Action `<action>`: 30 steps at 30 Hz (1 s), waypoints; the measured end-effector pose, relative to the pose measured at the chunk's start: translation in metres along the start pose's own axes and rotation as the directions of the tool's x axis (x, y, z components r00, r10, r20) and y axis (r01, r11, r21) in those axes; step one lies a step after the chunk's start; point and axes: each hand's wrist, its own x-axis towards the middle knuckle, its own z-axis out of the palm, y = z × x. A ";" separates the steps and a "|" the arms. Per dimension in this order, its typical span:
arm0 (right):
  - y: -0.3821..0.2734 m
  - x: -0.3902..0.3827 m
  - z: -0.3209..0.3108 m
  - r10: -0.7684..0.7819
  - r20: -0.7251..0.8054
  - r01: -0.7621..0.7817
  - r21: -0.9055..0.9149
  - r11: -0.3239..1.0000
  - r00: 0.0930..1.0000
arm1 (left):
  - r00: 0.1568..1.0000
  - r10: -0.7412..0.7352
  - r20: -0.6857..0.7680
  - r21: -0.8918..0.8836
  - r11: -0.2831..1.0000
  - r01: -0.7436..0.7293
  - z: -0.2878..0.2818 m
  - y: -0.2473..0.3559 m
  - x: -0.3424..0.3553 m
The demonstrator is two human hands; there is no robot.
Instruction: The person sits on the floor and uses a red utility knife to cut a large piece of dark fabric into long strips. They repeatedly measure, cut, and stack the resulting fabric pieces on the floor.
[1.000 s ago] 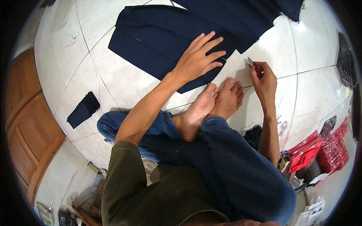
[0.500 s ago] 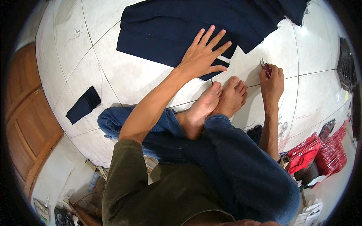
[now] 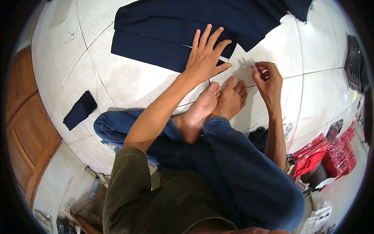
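Note:
My left hand (image 3: 203,58) lies flat with spread fingers on a navy blue cloth piece (image 3: 152,41). The cloth has straight cut edges and a pale narrow strip (image 3: 224,59) showing by my thumb. Off to the right, my right hand (image 3: 269,82) is raised a little over the tiles, its fingers curled round small red-handled scissors (image 3: 265,71). Only bits of red show between the fingers; the blades are hard to make out. My bare feet (image 3: 230,97) rest just below the cloth, between my hands.
A small folded navy piece (image 3: 80,110) lies on the white tiles at left, near a wooden door (image 3: 33,132). Red shiny packages (image 3: 341,156) are heaped at lower right. A dark bundle (image 3: 356,64) stands at the far right, and black scraps (image 3: 258,136) lie beside my knee.
My right hand has moved left and slightly up toward the cloth, and the scissors have turned so that their blades no longer show clearly. The left hand stays spread on the cloth.

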 end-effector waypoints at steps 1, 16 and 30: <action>-0.004 0.002 0.003 0.119 0.104 -0.120 0.008 0.993 0.987 | 1.000 0.002 0.007 -0.005 1.000 -0.002 0.001 0.001 -0.001; 0.002 0.036 0.031 0.211 0.388 -0.238 0.023 0.971 0.897 | 1.000 0.018 0.006 0.018 1.000 -0.018 0.007 0.000 0.000; 0.022 -0.014 -0.012 -0.169 -0.068 0.126 -0.417 0.900 0.983 | 0.922 -0.076 -0.380 0.151 0.978 0.143 -0.084 -0.105 -0.042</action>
